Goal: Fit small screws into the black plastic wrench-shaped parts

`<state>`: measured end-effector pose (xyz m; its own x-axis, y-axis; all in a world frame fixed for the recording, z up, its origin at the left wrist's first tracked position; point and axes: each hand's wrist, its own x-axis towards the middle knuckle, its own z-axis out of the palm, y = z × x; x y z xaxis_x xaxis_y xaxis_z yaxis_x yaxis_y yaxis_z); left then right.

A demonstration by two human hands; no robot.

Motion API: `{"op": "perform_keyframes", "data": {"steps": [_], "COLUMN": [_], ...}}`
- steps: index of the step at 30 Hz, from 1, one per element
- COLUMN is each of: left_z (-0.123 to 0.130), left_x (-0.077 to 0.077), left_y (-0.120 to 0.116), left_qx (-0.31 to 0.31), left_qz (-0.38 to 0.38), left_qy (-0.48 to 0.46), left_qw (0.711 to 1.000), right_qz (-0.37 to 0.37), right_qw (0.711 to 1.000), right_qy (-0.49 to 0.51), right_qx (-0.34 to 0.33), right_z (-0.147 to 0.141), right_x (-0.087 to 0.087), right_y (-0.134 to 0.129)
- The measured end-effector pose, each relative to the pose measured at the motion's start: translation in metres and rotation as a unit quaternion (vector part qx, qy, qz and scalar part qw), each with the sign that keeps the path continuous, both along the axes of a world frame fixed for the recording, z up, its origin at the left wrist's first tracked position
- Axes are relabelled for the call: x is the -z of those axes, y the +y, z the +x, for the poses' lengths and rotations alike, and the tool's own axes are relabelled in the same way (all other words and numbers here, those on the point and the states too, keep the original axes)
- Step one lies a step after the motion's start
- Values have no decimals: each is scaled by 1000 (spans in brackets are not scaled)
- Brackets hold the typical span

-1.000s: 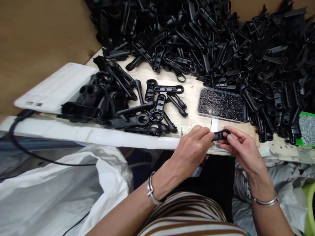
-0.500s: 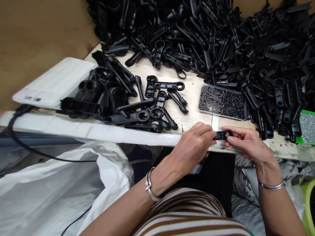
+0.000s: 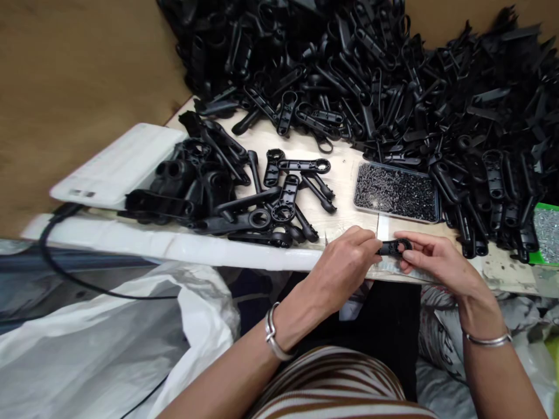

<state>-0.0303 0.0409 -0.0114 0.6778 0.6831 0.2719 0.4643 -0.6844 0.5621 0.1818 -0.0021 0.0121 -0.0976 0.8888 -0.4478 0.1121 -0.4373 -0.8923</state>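
Between both hands, at the table's front edge, is a black plastic part (image 3: pixel 391 247) with a ring-shaped end. My left hand (image 3: pixel 349 262) is closed on its left end and hides that end from view. At the right, the thumb and fingers of my right hand (image 3: pixel 437 259) grip the ring end. Just beyond the hands stands a clear shallow box (image 3: pixel 396 192) of small dark pieces, too small to name. Left of it lie several similar black ring-ended parts (image 3: pixel 286 198), some with the hollow side up.
A large heap of black plastic parts (image 3: pixel 349 75) covers the back of the table. On the left are a flat white device (image 3: pixel 122 163) and a black cable (image 3: pixel 48 256). White padding (image 3: pixel 174 241) lines the front edge. A green tray (image 3: pixel 545 233) of small silvery pieces sits far right.
The view has shifted, so the table and parts sit a little lower and further right in the picture. Both hands still hold the black part at the table edge.
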Motion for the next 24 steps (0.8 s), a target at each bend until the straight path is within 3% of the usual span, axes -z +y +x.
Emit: {"op": "perform_keyframes", "data": {"steps": [3,6,9,12,17,24], "left_z": [0,-2,-5,-5,12,49], "left_x": [-4,-10,-17,-27,-43,-49], "left_y": [1,3,9,22,58,91], "left_qx": [1,10,24,2,-51,0], "left_qz": [7,17,21,74,152,114], "left_qy": [52,101,100,109,183,270], "left_qw": [999,995,994,991,970,956], "right_qz": [42,97,181,258,207,149], "right_qw": [996,970,899,815,736,695], "right_qy": [-59,-204,-390,-518,-636,-682], "right_qx": [46,90,79,-5,-106,-171], "right_z": [7,21,28,24,9,6], "right_x": [-5,-12,-17,-19,-19,-20], "right_y": [-6,-6,7,30,64,79]}}
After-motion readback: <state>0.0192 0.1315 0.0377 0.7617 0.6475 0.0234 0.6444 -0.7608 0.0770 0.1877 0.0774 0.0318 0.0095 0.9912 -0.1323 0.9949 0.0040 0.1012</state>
